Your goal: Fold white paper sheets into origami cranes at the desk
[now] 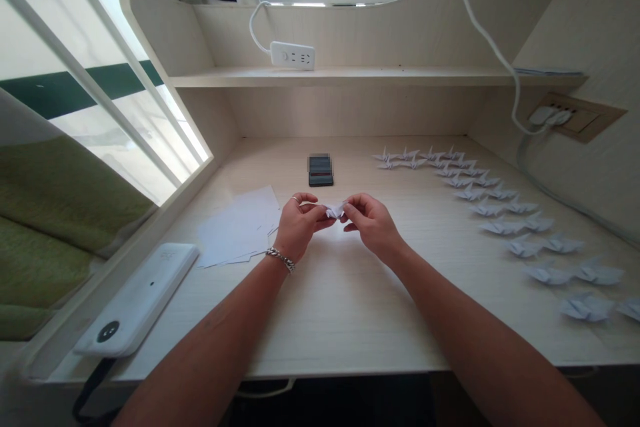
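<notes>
Folded piece: small white folded-paper figure, between both hands over the middle of the pale wood-grain desk.
Left hand: thumb and fingertips pinched on its left end.
Right hand: thumb and forefinger pinched on its right end.
Folding step: apparently shaping by hand, judging by the pointed form.
Next fold: calls for a light, even pinch, sparing the thin tips.
White folded-paper birds: rows, far to near right.
</notes>
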A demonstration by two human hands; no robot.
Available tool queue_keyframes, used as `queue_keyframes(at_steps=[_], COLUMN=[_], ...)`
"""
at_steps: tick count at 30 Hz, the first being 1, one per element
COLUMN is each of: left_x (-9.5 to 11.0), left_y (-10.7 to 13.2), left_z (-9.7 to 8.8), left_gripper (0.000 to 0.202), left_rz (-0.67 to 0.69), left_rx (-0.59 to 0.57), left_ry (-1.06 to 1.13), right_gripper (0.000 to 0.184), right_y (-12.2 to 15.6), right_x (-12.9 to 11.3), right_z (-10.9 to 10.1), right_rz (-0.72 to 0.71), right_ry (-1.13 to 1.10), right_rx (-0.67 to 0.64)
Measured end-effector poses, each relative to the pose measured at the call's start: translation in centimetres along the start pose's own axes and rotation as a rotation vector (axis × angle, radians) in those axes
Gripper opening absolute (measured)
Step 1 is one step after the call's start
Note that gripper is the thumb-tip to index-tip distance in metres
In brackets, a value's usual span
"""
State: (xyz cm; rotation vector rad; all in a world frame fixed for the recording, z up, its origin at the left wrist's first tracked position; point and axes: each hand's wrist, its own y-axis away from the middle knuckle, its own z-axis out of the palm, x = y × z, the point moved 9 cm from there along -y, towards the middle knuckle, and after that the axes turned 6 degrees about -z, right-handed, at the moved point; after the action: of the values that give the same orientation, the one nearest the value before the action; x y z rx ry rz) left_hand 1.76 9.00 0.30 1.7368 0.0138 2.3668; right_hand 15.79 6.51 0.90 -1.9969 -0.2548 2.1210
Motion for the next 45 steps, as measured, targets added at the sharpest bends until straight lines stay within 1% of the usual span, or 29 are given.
queue_keyframes(at_steps=[5,8,10,12,16,18,20,23,25,27,28,30,32,36,38,40,42,45], left_x=[0.3,0.3,0.5,0.7,0.8,0.9,1.0,1.5,2.0,2.4,2.5,2.3,1.6,-0.2,-0.8,-0.9,-0.8,-0.8], left_y=[0.3,0.4,0.4,0.3,0.1,0.1,0.2,0.7,1.2,1.7,1.8,1.7,1.2,0.0,-0.2,0.0,0.3,0.8], left_z=[0.9,1.1,1.0,0.7,0.2,0.2,0.4,0.8,1.2,1.6,1.8,1.9,1.9,1.4,1.3,1.6,2.0,2.2], left_gripper=[0.029,0.031,0.029,0.026,0.024,0.023,0.021,0.015,0.011,0.008,0.008,0.01,0.014,0.024,0.026,0.029,0.03,0.028], left_rz=[0.002,0.013,0.043,0.076,0.1,0.128,0.182,0.285,0.35,0.391,0.4,0.388,0.34,0.167,0.119,0.122,0.133,0.104], left_rx=[-0.144,-0.174,-0.152,-0.105,-0.038,-0.042,-0.059,-0.058,-0.042,-0.043,-0.051,-0.082,-0.126,-0.194,-0.208,-0.239,-0.279,-0.331], left_ry=[-0.151,-0.207,-0.22,-0.215,-0.173,-0.203,-0.3,-0.525,-0.651,-0.715,-0.724,-0.708,-0.659,-0.529,-0.579,-0.703,-0.803,-0.853], right_gripper=[0.022,0.02,0.019,0.021,0.023,0.022,0.02,0.015,0.013,0.018,0.021,0.027,0.026,0.026,0.026,0.025,0.026,0.026], right_y=[0.0,0.0,0.0,-0.1,-0.3,-0.3,-0.2,0.0,0.2,0.3,0.2,0.2,0.2,0.3,0.4,0.5,0.5,0.6], right_x=[0.0,-0.1,-0.2,-0.1,0.6,0.9,0.5,-0.8,-1.2,-1.0,-0.7,-0.2,0.1,0.9,1.5,1.9,2.1,2.3], right_z=[0.2,0.1,0.2,0.1,-0.4,-0.6,-0.8,-0.7,-0.2,0.0,0.1,0.3,0.5,0.8,0.9,0.9,0.9,0.8], right_rz=[-0.022,-0.04,-0.046,-0.037,0.05,0.079,0.046,-0.088,-0.141,-0.122,-0.096,-0.055,-0.041,0.026,0.072,0.095,0.101,0.096], right_ry=[0.076,0.116,0.128,0.107,-0.018,-0.001,0.136,0.502,0.72,0.848,0.869,0.836,0.747,0.558,0.465,0.408,0.387,0.387], right_rx=[-0.047,-0.059,-0.061,-0.049,0.028,0.049,0.049,0.005,-0.046,-0.104,-0.136,-0.195,-0.232,-0.28,-0.297,-0.309,-0.324,-0.338])
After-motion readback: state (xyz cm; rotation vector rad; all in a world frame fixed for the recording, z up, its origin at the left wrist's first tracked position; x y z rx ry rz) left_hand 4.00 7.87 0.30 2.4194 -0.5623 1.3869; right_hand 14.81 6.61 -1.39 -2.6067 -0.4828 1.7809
